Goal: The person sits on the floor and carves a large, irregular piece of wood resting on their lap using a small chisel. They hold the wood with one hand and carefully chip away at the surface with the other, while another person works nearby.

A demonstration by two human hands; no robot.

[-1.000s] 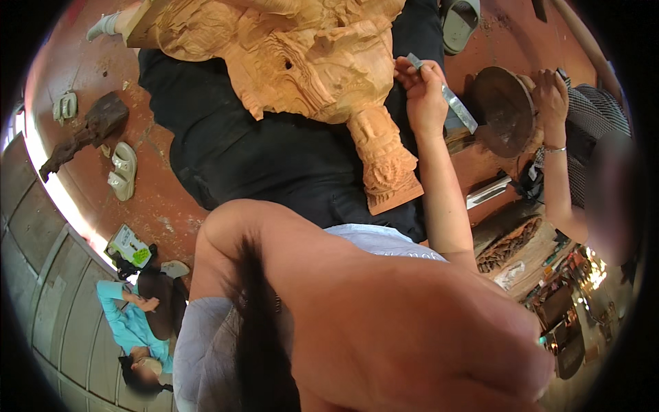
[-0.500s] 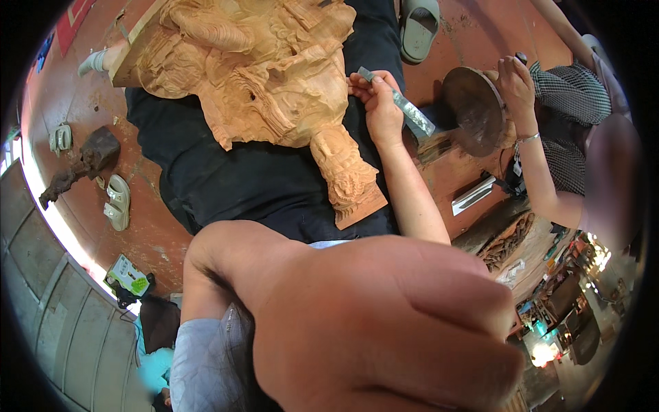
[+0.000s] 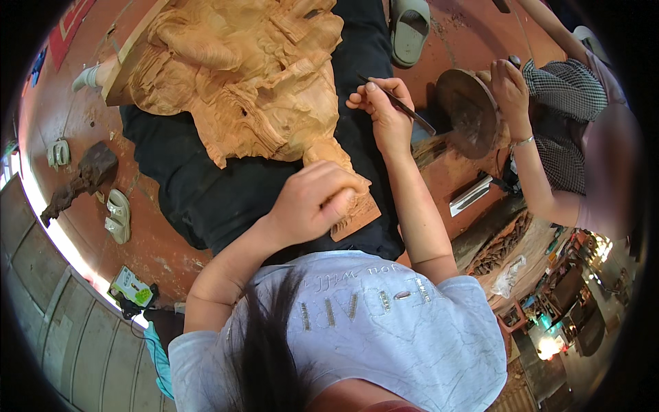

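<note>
A large pale wood carving lies on a black cloth on the reddish floor. My left hand rests closed over the carving's narrow lower end, next to its flat base. My right hand is raised just right of the carving and grips a thin dark carving tool that points away to the right. My light printed shirt fills the lower part of the view.
Another person in checked clothing sits at the right with a hand on a dark round disc. A grey slipper, pale sandals, a dark wood chunk, a green-white box and carved wood pieces lie around.
My left arm has swung into view and its hand has come down on the carving's lower end. My right hand still holds the tool beside the carving. The view has shifted.
</note>
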